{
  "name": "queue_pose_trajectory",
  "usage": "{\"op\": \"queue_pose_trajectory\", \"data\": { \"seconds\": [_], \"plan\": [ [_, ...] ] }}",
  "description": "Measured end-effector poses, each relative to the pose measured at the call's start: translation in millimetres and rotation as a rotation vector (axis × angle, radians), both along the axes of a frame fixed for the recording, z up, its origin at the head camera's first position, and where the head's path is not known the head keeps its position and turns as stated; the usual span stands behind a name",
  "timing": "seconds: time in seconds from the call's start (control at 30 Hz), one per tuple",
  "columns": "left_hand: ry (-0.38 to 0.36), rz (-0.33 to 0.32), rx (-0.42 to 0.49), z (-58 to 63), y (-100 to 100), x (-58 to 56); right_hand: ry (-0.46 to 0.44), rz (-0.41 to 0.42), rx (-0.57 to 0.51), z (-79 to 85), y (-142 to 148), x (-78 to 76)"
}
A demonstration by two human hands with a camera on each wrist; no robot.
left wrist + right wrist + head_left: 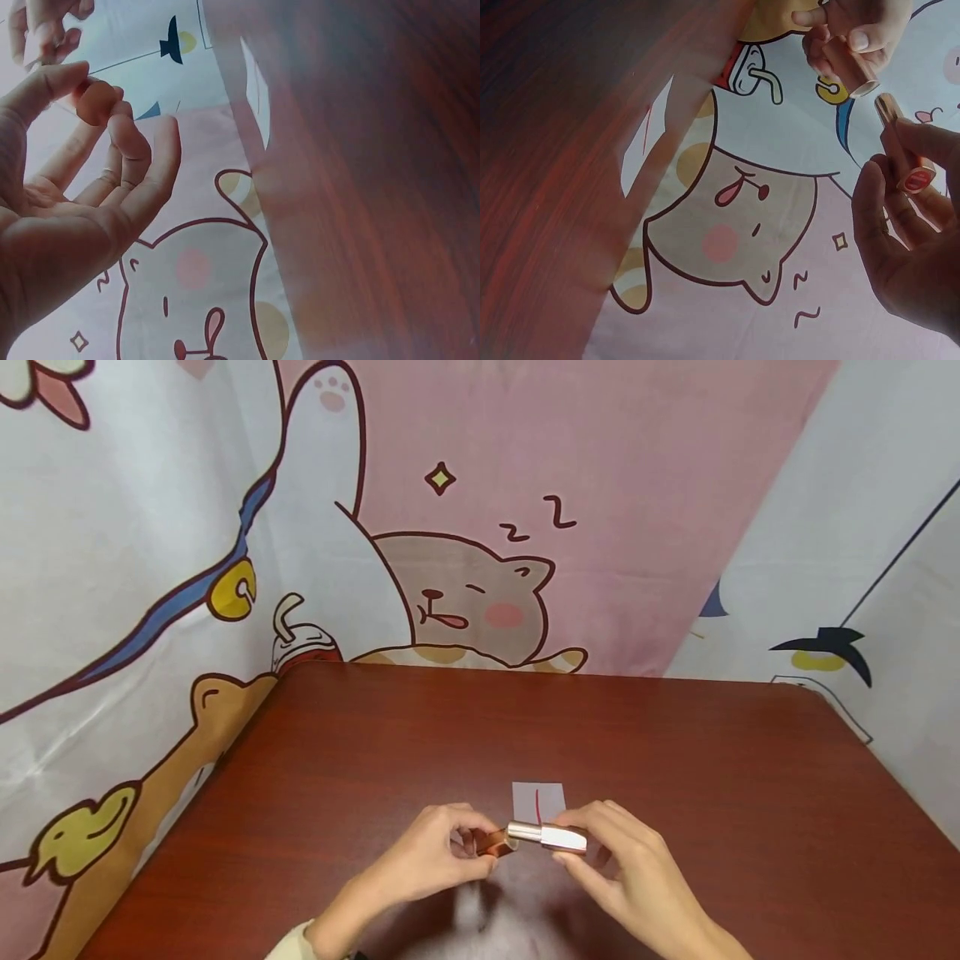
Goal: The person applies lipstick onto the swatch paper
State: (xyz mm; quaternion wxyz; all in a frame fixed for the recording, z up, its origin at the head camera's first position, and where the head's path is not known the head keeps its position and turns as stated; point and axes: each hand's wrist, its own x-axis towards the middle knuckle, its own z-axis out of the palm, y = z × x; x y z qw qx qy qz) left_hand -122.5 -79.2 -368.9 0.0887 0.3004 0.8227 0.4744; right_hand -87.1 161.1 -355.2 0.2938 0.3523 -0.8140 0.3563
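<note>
Over the near part of the table, my left hand pinches a copper-coloured lipstick cap between thumb and fingers. My right hand holds the lipstick tube by its shiny base, its gold collar pointing left at the cap. In the right wrist view, the cap's open end faces the tube's gold end, with a small gap between them. A red label marks the tube's bottom. The left wrist view shows the cap's rounded end at the fingertips.
Just beyond the hands, a small white paper with a red stroke lies on the reddish-brown table. Cartoon-printed cloth hangs behind the table and along its sides.
</note>
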Motion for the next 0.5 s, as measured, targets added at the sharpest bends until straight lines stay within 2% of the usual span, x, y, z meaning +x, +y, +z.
{"op": "queue_pose_trajectory", "data": {
  "seconds": [0.1, 0.27, 0.43, 0.5],
  "plan": [
    [0.007, -0.005, 0.000, 2.8, -3.3, -0.3, -0.004, 0.002, 0.009, -0.1, 2.4, 2.0],
    [0.066, -0.041, 0.001, 6.5, -4.4, -1.5, -0.019, 0.005, 0.038, 0.5, 4.1, 2.2],
    [0.070, -0.099, -0.013, 7.1, -3.2, -0.1, -0.103, 0.037, 0.073, 0.3, 8.0, 3.6],
    [0.092, -0.122, -0.019, 7.2, -3.5, -0.2, -0.132, 0.056, 0.079, -0.2, 10.4, 4.0]
  ]
}}
